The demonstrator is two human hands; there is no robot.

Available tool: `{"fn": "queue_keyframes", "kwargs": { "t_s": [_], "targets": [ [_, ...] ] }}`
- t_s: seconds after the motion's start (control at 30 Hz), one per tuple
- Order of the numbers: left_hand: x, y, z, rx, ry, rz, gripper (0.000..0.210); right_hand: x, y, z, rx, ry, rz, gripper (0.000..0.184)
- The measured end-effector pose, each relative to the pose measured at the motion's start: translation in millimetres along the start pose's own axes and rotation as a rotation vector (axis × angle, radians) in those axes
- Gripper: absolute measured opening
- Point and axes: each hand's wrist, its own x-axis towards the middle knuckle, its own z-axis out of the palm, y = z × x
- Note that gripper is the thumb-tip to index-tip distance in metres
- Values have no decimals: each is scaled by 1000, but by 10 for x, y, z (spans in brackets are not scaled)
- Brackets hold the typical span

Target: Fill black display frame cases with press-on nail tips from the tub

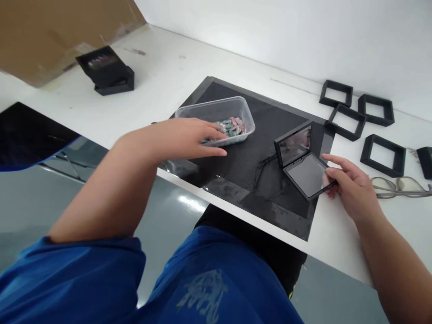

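Observation:
My left hand (pixel 195 138) is over the near rim of a clear plastic container (pixel 212 108), fingers stretched out and apart. Its fingertips reach inside, beside a pile of small pink and green pieces (pixel 235 128); the thumb stays outside the near wall. No piece shows in its fingers. My right hand (pixel 353 184) pinches the right edge of a black hinged display frame (pixel 308 174) between thumb and fingers. The frame is opened out, showing see-through panels in both halves. It is tilted above the right part of a black mat (pixel 236 171).
Several black rectangular frames (pixel 383 155) lie at the right, near a pair of glasses (pixel 401 186). Stacked black boxes (pixel 114 74) are at the back left, before a cardboard box (pixel 64 36). The white table (pixel 162 67) meets a wall behind.

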Motion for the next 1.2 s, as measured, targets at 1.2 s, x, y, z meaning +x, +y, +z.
{"fn": "queue_keyframes", "kwargs": {
  "t_s": [1.2],
  "targets": [
    [-1, 728, 129, 25, 170, 314, 27, -38, -42, -47, -82, 123, -76, 32]
  ]
}}
